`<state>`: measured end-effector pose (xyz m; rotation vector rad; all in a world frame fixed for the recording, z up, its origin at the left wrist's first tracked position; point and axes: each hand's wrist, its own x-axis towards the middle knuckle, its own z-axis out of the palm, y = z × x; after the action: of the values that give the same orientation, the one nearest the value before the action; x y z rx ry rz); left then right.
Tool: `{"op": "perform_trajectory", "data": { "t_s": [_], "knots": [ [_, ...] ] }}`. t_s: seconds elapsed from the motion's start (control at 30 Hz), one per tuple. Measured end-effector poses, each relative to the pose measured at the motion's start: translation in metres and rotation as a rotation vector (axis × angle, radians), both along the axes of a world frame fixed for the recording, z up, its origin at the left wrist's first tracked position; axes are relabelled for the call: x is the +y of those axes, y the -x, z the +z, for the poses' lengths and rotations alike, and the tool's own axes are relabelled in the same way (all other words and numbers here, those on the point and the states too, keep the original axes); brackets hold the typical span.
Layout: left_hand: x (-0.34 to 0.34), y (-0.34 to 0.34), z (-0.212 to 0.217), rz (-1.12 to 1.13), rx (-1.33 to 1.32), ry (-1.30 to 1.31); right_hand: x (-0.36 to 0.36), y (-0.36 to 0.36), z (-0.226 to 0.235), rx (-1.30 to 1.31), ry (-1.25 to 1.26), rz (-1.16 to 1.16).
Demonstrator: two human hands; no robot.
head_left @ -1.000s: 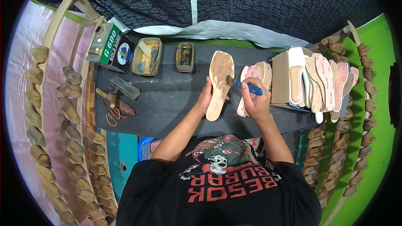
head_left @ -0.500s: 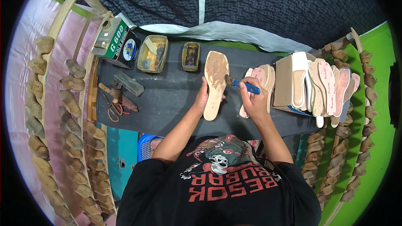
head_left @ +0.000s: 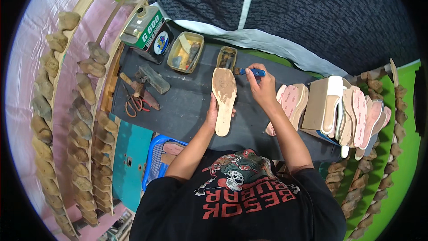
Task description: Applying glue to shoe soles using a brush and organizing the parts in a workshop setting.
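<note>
My left hand [head_left: 213, 112] is closed around the middle of a pale insole [head_left: 224, 107], holding it over the dark table with its wide end away from me. Brown, wet-looking patches cover that wide end; the narrow end is bare. In my right hand [head_left: 265, 90] is a brush [head_left: 256, 72] with a blue handle, its bristle end pointing left. The bristles are off the insole, beside the right edge of a small tub [head_left: 233, 53] holding something dark brown. The insole's top hides the tub's near edge.
A metal can [head_left: 147, 33] and a larger tub [head_left: 201, 38] of tools stand at the back left. Nearer lie a grey block [head_left: 154, 79], a hammer [head_left: 132, 83] and scissors [head_left: 131, 107]. Loose insoles [head_left: 290, 100] and a cardboard box [head_left: 317, 102] of insoles are at right. Shoe-last racks flank the table.
My right hand has lifted the brush off the insole and carried it away from me, up beside the small tub. The insole has come slightly nearer to me, and the whole view has tilted.
</note>
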<state>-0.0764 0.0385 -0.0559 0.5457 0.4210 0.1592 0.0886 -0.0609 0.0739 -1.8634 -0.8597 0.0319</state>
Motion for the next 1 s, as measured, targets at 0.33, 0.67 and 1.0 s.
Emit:
{"op": "perform_trajectory", "data": {
  "t_s": [0.33, 0.67, 1.0],
  "knots": [
    [0.004, 0.039, -0.037, 0.118, 0.022, 0.161, 0.054, -0.01, -0.037, 0.099, 0.162, 0.046],
    [0.03, 0.047, -0.027, 0.143, -0.014, 0.188, 0.064, -0.01, -0.042, 0.07, 0.243, 0.029],
    [0.003, 0.016, -0.009, -0.073, 0.014, 0.157, 0.009, 0.008, 0.004, 0.011, 0.065, 0.129]
  ]
}}
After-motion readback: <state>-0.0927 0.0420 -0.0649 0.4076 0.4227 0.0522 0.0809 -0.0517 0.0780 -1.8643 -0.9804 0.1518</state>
